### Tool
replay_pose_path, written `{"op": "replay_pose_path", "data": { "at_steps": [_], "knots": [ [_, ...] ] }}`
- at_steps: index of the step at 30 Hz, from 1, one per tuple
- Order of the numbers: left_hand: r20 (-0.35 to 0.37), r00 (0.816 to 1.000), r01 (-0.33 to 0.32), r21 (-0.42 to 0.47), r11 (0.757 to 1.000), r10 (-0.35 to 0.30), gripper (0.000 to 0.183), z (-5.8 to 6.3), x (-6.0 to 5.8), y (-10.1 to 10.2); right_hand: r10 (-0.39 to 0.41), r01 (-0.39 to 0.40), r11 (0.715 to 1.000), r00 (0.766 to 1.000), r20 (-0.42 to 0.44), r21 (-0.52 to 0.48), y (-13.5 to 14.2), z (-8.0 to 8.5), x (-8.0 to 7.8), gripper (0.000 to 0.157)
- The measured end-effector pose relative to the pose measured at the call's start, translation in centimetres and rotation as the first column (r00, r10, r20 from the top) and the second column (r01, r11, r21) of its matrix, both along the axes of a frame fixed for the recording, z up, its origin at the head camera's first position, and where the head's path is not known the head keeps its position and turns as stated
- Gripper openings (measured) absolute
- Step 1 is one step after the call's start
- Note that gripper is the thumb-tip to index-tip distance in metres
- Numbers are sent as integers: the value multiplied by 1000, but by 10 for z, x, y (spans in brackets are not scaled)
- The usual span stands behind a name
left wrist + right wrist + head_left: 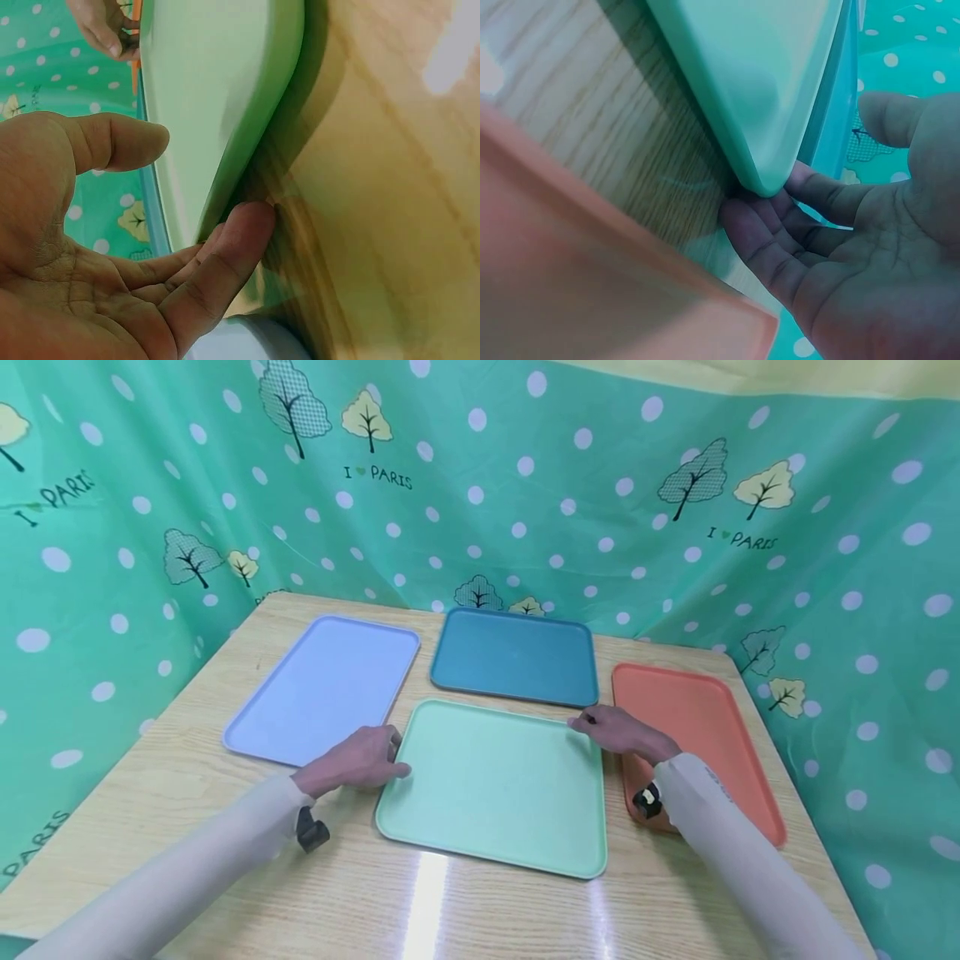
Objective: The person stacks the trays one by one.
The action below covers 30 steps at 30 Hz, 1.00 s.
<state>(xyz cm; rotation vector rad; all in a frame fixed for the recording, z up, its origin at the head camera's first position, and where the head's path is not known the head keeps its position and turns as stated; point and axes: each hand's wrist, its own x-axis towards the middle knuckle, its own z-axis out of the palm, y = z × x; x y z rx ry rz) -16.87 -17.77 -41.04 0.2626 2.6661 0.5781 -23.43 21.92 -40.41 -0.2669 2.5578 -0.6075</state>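
A light green tray [495, 785] lies in the middle of the wooden table, near the person. At its left edge is my left hand [366, 758]; in the left wrist view the fingers [225, 262] reach the rim from outside, while the thumb stands apart above the tray. My right hand [617, 729] is at the far right corner. Its fingertips [742, 221] touch that corner from the outside and below in the right wrist view, with the thumb raised away from the rim. Neither thumb presses on the tray.
A lavender tray [330, 685] lies at the left and a dark blue tray [513, 656] behind the green one. The red tray [690, 710] sits at the right, partly under the right forearm. A green dotted curtain [480, 510] hangs around the wooden table [300, 902].
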Motion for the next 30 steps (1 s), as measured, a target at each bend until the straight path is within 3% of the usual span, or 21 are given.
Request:
{"op": "replay_pose_path", "data": {
  "at_steps": [9, 22, 30],
  "knots": [
    [20, 1000, -24, 75, 997, 23, 45, -3, 10, -3, -10, 11, 1000, 999, 31, -26, 0, 2, -1, 37],
    [105, 988, -132, 164, 978, 116, 50, -1, 24, -4, -32, 35, 998, 998, 51, -57, -1, 0, -3, 30],
    [140, 978, -179, 208, 962, 152, 43, -4, 33, -5, -35, 38, 997, 999, 40, -67, 1, -5, -6, 29]
  ]
}}
